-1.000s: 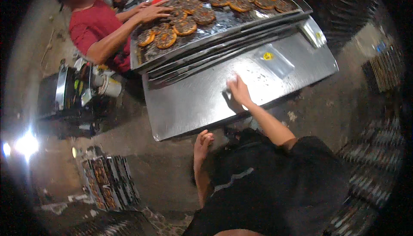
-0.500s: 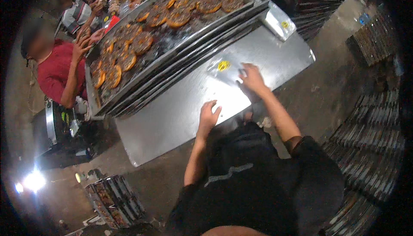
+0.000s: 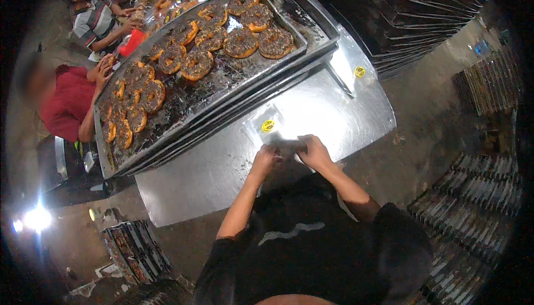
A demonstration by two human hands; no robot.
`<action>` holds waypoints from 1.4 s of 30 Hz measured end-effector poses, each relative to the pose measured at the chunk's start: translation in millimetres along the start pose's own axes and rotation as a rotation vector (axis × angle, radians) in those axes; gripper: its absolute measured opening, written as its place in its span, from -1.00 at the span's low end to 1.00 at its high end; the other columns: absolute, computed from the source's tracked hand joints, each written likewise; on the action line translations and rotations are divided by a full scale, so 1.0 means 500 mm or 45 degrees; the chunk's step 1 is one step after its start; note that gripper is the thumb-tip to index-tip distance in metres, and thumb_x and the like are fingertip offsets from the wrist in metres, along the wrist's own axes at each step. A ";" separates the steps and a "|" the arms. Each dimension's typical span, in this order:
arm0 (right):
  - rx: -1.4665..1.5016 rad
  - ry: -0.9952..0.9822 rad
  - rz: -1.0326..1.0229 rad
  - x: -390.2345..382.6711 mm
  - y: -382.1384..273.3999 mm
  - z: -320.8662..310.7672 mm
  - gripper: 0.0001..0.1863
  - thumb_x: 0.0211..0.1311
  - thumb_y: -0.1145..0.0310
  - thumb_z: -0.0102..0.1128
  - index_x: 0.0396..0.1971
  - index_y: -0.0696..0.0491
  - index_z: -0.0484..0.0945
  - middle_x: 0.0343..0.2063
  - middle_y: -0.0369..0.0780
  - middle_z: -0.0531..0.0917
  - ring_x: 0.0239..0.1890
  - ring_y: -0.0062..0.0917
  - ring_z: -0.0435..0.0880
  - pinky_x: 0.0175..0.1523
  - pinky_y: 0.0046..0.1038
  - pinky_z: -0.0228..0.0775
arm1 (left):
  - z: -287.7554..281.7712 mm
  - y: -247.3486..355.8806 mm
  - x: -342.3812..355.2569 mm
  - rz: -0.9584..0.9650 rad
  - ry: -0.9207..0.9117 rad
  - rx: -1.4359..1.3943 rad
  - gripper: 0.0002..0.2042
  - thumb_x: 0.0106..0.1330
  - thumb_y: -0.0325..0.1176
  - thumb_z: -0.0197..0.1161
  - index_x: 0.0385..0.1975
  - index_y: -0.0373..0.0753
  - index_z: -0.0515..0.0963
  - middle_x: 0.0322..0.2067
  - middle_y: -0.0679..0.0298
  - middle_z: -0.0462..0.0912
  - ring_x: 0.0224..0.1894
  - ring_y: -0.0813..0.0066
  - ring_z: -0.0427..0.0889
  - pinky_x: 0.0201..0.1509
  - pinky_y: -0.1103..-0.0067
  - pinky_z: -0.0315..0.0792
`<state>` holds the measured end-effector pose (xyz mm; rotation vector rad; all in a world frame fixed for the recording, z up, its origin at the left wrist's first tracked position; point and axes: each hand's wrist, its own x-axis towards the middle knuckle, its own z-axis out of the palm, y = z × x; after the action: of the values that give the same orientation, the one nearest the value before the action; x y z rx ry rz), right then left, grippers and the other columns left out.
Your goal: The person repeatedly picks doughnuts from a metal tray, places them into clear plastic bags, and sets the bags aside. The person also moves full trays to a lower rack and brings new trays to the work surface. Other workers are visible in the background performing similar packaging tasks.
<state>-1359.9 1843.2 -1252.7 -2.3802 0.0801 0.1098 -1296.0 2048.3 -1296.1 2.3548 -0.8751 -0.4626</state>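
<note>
Low over the near edge of the metal table [image 3: 183, 193], my left hand [image 3: 266, 159] and my right hand [image 3: 315, 152] face each other with bent fingers. Between them stretches a blurred, see-through piece of film [image 3: 289, 148] that looks like a clear plastic bag, gripped at its two sides. Just beyond my left hand, a clear bag with a round yellow label [image 3: 268, 126] lies flat on the table. Behind it, a stack of baking trays [image 3: 222, 113] carries ring doughnuts [image 3: 197, 63] with dark chopped topping.
Another clear bag with a yellow label [image 3: 359, 72] lies at the table's far right. Dark trays [image 3: 411, 21] are stacked beyond it, with racks [image 3: 473, 188] on the right. Across the trays stands a person in a red shirt [image 3: 69, 99]; another in stripes [image 3: 92, 24] is farther back.
My hands have come together, the right one drawing back from the labelled bag, and film now spans between them. The view has shifted, showing the trays lower and farther left.
</note>
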 end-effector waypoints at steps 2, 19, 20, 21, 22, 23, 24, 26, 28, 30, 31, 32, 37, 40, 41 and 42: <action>0.180 -0.485 0.241 -0.015 -0.005 -0.027 -0.61 0.01 0.29 0.16 -0.14 0.15 0.46 -0.26 -0.01 0.54 -0.18 -0.21 0.50 -0.05 -0.33 0.32 | -0.049 0.032 0.021 0.037 -0.055 -0.022 -0.78 -0.10 -0.52 0.18 -0.38 -0.33 0.52 -0.32 0.07 0.53 -0.20 0.10 0.48 -0.15 0.38 0.39; 0.484 -0.022 -0.203 -0.033 -0.145 0.048 -0.65 0.13 0.16 0.08 -0.18 0.08 0.47 -0.41 -0.04 0.57 -0.38 -0.25 0.54 -0.25 -0.32 0.36 | -0.183 0.083 -0.025 -0.129 -0.204 -0.779 -0.73 0.15 -0.29 0.18 -0.24 -0.34 0.54 -0.35 0.15 0.62 -0.31 0.50 0.57 -0.18 0.57 0.41; 0.557 -0.036 -0.169 -0.040 -0.164 0.030 -0.66 0.13 0.16 0.07 -0.17 0.07 0.47 -0.43 -0.05 0.58 -0.41 -0.26 0.54 -0.26 -0.32 0.37 | -0.176 0.070 -0.032 -0.181 -0.204 -0.716 -0.75 0.14 -0.29 0.20 -0.27 -0.34 0.55 -0.39 0.18 0.62 -0.34 0.51 0.57 -0.19 0.58 0.41; 0.322 -0.161 0.018 -0.052 -0.170 0.031 -0.70 0.16 0.21 0.04 -0.19 0.05 0.50 -0.54 -0.10 0.59 -0.53 -0.28 0.54 -0.33 -0.34 0.38 | -0.166 0.062 -0.040 -0.234 -0.205 -0.654 -0.76 0.12 -0.30 0.21 -0.31 -0.34 0.56 -0.43 0.20 0.63 -0.37 0.52 0.57 -0.20 0.59 0.41; 0.254 0.052 -0.040 -0.060 -0.138 0.084 -0.74 0.18 0.28 -0.03 -0.25 0.11 0.52 -0.66 -0.14 0.57 -0.62 -0.28 0.53 -0.38 -0.32 0.40 | -0.158 0.065 -0.040 -0.276 -0.214 -0.587 -0.77 0.10 -0.30 0.23 -0.35 -0.34 0.57 -0.48 0.22 0.63 -0.40 0.53 0.57 -0.21 0.60 0.42; 0.398 0.148 0.080 -0.068 -0.157 0.083 -0.74 0.19 0.34 -0.08 -0.22 0.14 0.50 -0.68 -0.14 0.56 -0.64 -0.32 0.54 -0.43 -0.34 0.41 | -0.162 0.086 -0.046 -0.254 -0.186 -0.674 -0.81 0.05 -0.31 0.27 -0.45 -0.32 0.58 -0.57 0.25 0.62 -0.48 0.57 0.56 -0.26 0.61 0.42; 0.542 0.246 0.199 -0.073 -0.178 0.079 -0.74 0.19 0.39 -0.13 -0.19 0.16 0.47 -0.70 -0.13 0.55 -0.66 -0.36 0.54 -0.47 -0.35 0.41 | -0.170 0.101 -0.050 -0.181 -0.146 -0.794 -0.83 0.03 -0.35 0.27 -0.49 -0.33 0.56 -0.54 0.24 0.60 -0.47 0.57 0.55 -0.30 0.61 0.42; 0.609 0.141 0.267 -0.054 -0.231 0.045 -0.74 0.23 0.38 -0.14 -0.14 0.19 0.36 -0.69 -0.17 0.55 -0.67 -0.44 0.56 -0.52 -0.41 0.41 | -0.171 0.101 -0.053 -0.106 0.215 -0.926 -0.85 0.04 -0.37 0.25 -0.48 -0.34 0.56 -0.51 0.23 0.57 -0.44 0.51 0.55 -0.30 0.60 0.41; 0.801 0.042 0.352 -0.019 -0.279 0.002 -0.67 0.24 0.40 -0.15 -0.03 0.22 0.30 -0.73 -0.24 0.51 -0.75 -0.58 0.49 -0.60 -0.52 0.38 | -0.229 0.151 -0.051 -0.117 0.528 -0.779 -0.89 0.05 -0.43 0.21 -0.47 -0.32 0.57 -0.49 0.17 0.52 -0.42 0.44 0.53 -0.29 0.58 0.39; 1.323 -0.277 0.220 0.038 -0.297 -0.045 -0.62 0.25 0.35 -0.14 0.04 0.15 0.29 -0.64 -0.25 0.50 -0.66 -0.61 0.48 -0.52 -0.58 0.38 | -0.268 0.181 -0.059 0.126 0.784 -0.651 -0.93 0.07 -0.46 0.19 -0.51 -0.31 0.58 -0.54 0.19 0.50 -0.43 0.44 0.52 -0.30 0.59 0.38; 1.599 -0.417 0.121 0.068 -0.297 -0.069 -0.60 0.26 0.32 -0.13 0.07 0.12 0.28 -0.57 -0.26 0.49 -0.59 -0.62 0.48 -0.47 -0.60 0.39 | -0.282 0.193 -0.064 0.272 0.761 -0.586 -0.92 0.08 -0.47 0.19 -0.45 -0.29 0.58 -0.49 0.20 0.50 -0.39 0.44 0.52 -0.27 0.58 0.37; 1.887 -0.497 -0.130 0.108 -0.299 -0.088 -0.57 0.26 0.24 -0.12 0.09 0.10 0.27 -0.45 -0.24 0.49 -0.48 -0.61 0.48 -0.40 -0.61 0.39 | -0.307 0.203 -0.077 0.410 0.744 -0.516 -0.90 0.09 -0.48 0.18 -0.39 -0.27 0.57 -0.44 0.21 0.50 -0.34 0.45 0.51 -0.25 0.58 0.36; 2.731 -0.293 -0.653 0.111 -0.497 -0.120 -0.44 0.25 0.04 -0.10 0.15 0.06 0.20 0.06 -0.10 0.33 0.05 -0.44 0.40 0.08 -0.44 0.31 | -0.358 0.197 -0.075 0.399 0.987 -1.699 -0.53 0.21 -0.38 0.10 0.13 -0.12 0.17 -0.05 0.19 0.35 0.01 0.35 0.35 0.08 0.48 0.24; 2.508 -0.770 -0.031 0.092 -0.477 -0.004 -0.54 0.27 0.19 -0.07 0.08 0.15 0.26 0.07 -0.11 0.34 0.12 -0.38 0.34 0.22 -0.39 0.19 | -0.413 0.131 -0.114 0.257 0.469 -2.400 -0.53 0.28 -0.36 -0.01 0.18 -0.15 0.07 0.00 0.13 0.36 0.14 0.19 0.30 0.19 0.22 0.23; 2.274 -0.654 0.038 0.083 -0.494 0.001 -0.54 0.23 0.28 0.00 0.07 0.18 0.25 0.03 -0.12 0.38 0.06 -0.42 0.40 0.21 -0.39 0.22 | -0.413 0.093 -0.131 0.174 0.636 -2.355 -0.59 0.28 -0.37 0.00 0.12 -0.20 0.15 -0.08 0.17 0.41 0.06 0.26 0.37 0.16 0.21 0.26; 2.110 -0.734 0.106 0.107 -0.476 -0.002 -0.58 0.19 0.38 0.04 0.04 0.18 0.31 -0.07 -0.15 0.48 -0.06 -0.47 0.51 0.07 -0.43 0.35 | -0.408 0.058 -0.146 0.091 0.802 -2.303 -0.64 0.28 -0.37 0.01 0.07 -0.24 0.23 -0.15 0.21 0.47 -0.02 0.33 0.45 0.13 0.20 0.30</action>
<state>-1285.4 2013.6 -1094.7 -0.6416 -0.0176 0.5195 -1261.7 2160.7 -1112.0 0.6533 -0.0077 -0.2175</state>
